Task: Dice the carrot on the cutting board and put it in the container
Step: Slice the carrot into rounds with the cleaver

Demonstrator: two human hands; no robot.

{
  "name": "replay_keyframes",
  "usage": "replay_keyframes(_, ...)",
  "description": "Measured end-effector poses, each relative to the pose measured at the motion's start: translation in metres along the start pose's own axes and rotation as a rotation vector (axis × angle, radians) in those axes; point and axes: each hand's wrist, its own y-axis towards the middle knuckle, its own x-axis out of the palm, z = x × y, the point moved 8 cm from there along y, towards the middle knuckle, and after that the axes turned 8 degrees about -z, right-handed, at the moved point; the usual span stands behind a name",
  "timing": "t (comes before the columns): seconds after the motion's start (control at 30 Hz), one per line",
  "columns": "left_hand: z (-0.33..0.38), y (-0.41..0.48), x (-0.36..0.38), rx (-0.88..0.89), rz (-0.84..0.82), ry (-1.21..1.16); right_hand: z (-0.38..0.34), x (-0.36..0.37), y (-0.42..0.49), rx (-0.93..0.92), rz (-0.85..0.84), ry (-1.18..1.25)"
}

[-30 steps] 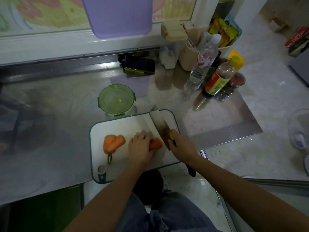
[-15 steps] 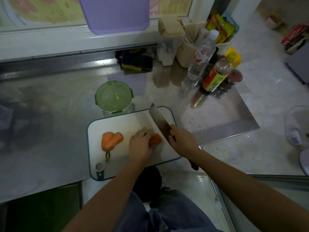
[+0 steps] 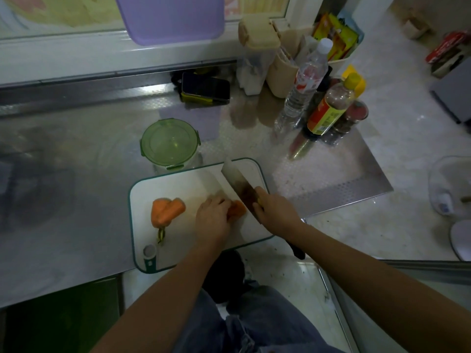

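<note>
A white cutting board (image 3: 183, 182) with a green rim lies on the steel counter. My left hand (image 3: 212, 219) holds down an orange carrot piece (image 3: 237, 208) near the board's middle. My right hand (image 3: 276, 212) grips the handle of a cleaver (image 3: 235, 180), whose blade stands against the carrot piece's right end. Two more carrot chunks (image 3: 167, 210) and a green stem scrap (image 3: 161, 234) lie at the board's left. A round container with a green lid (image 3: 168, 143) stands just behind the board.
Bottles (image 3: 308, 85), a sauce bottle (image 3: 331, 108), a phone (image 3: 205, 89), a beige box (image 3: 257, 34) and snack packs (image 3: 334, 34) crowd the back right of the counter (image 3: 76, 161). A purple board (image 3: 170, 16) hangs above. The counter's front edge runs just under the cutting board.
The cleaver blade has shifted slightly along the carrot piece while both hands keep their hold. The view has moved a little.
</note>
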Motion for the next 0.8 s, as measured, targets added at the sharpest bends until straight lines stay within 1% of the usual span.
replay_keyframes(0.23,-0.002,0.004,0.006,-0.052,-0.097,0.021,-0.001,0.004,-0.001,-0.008,-0.058,-0.069)
replay_keyframes(0.33,-0.003,0.005,0.005,-0.056,-0.072,0.015,0.001,0.004,-0.003,-0.011,-0.097,-0.074)
replay_keyframes(0.5,-0.007,0.007,0.008,-0.085,-0.081,-0.018,0.003,0.007,-0.005,-0.015,-0.151,-0.108)
replay_keyframes(0.6,-0.006,0.009,0.009,-0.074,-0.104,-0.021,0.002,0.012,-0.002,0.015,-0.148,-0.111)
replay_keyframes(0.67,-0.005,0.010,0.009,-0.070,-0.126,-0.019,0.002,0.017,0.002,0.033,-0.133,-0.061)
replay_keyframes(0.8,-0.004,0.010,0.008,-0.056,-0.117,-0.016,-0.004,0.024,0.008,0.042,-0.079,-0.040)
